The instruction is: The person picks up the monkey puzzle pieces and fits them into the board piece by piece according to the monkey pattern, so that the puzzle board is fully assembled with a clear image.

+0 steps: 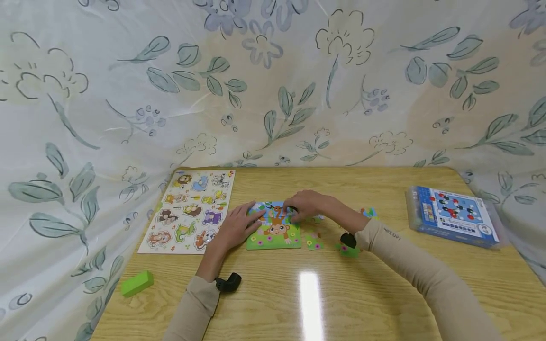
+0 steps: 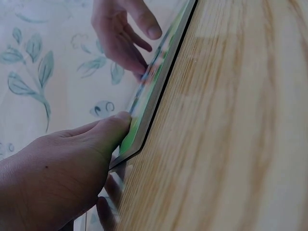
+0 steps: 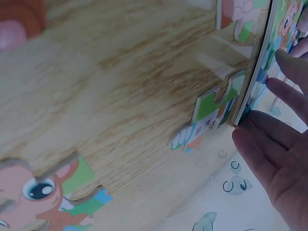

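Observation:
A monkey jigsaw puzzle (image 1: 275, 239) with a green and blue picture lies flat on the table in front of the person. The left hand (image 1: 236, 225) rests over its left side. In the left wrist view the left thumb (image 2: 113, 130) presses on the puzzle's edge near a corner, with the other fingers beside it, partly hidden. At the upper right of the puzzle is the right hand (image 1: 307, 204). Its fingers (image 3: 269, 130) are extended and touch the puzzle's edge and top; no piece shows between them. Loose jigsaw pieces (image 1: 314, 242) lie to the right.
A white animal board (image 1: 194, 246) with several animal shapes lies at left, and a green block (image 1: 137, 284) sits nearer the front. A blue box (image 1: 454, 215) stands at right. Another loose piece (image 1: 368, 212) lies behind the right forearm. Flowered cloth (image 1: 273, 94) hangs behind the table.

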{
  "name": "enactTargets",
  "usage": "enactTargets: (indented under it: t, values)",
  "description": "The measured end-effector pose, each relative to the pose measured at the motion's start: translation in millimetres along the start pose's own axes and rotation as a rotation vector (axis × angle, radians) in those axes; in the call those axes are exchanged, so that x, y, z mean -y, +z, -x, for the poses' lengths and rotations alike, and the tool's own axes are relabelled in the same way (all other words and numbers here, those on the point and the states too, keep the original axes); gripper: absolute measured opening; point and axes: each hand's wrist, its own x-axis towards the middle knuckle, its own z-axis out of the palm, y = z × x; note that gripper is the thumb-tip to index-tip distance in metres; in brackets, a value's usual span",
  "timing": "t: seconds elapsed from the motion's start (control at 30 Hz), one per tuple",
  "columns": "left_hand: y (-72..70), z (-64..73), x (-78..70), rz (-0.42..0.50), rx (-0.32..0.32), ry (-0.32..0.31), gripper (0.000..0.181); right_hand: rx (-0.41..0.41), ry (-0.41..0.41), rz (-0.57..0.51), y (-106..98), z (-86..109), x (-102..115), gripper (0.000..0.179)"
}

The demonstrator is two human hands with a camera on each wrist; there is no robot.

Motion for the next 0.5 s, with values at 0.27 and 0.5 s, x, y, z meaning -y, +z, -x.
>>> enactTargets:
  t: [0.27, 0.5]
  values:
    - [-0.2, -0.4, 0.7, 0.007, 0.007, -0.014, 0.044, 0.026, -0.005, -0.05, -3.1, 0.3, 1.5, 0.03]
    - [-1.0, -0.9, 1.4, 0.012, -0.001, 0.005, 0.044, 0.054, -0.009, -0.085, -6.5, 0.9, 1.3, 0.03]
